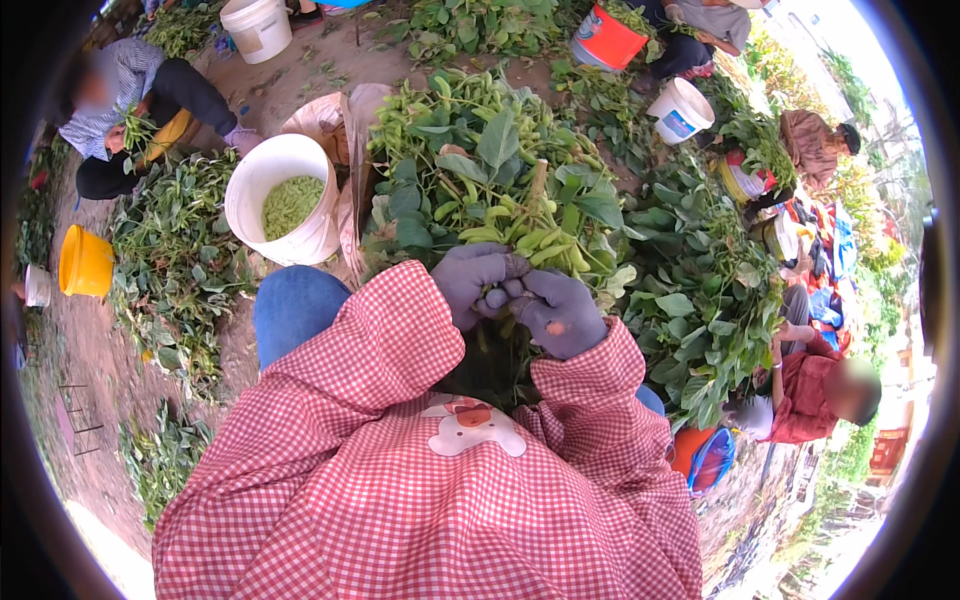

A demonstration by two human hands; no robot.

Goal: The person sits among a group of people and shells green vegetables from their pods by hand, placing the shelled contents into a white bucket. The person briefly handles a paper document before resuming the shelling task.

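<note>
My left hand point(471, 283) and my right hand point(564, 316), both in grey knit gloves, meet in front of my lap. Their fingertips pinch together around a small green pod, which is mostly hidden by the fingers. Just beyond them, plump green soybean pods point(544, 244) hang on a plant with a cut stem point(538, 180). This plant lies against a big heap of leafy soybean plants point(480, 142). Left of the heap stands a white plastic bucket point(246, 196), with shelled green beans point(292, 208) in its bottom.
A woven sack point(352, 187) stands between bucket and heap. More plants lie at left point(180, 262) and right point(682, 292). Several people sit around, one in a striped shirt point(135, 71) holding plants. A yellow bucket point(86, 260) and an orange-red bucket point(609, 41) stand farther off.
</note>
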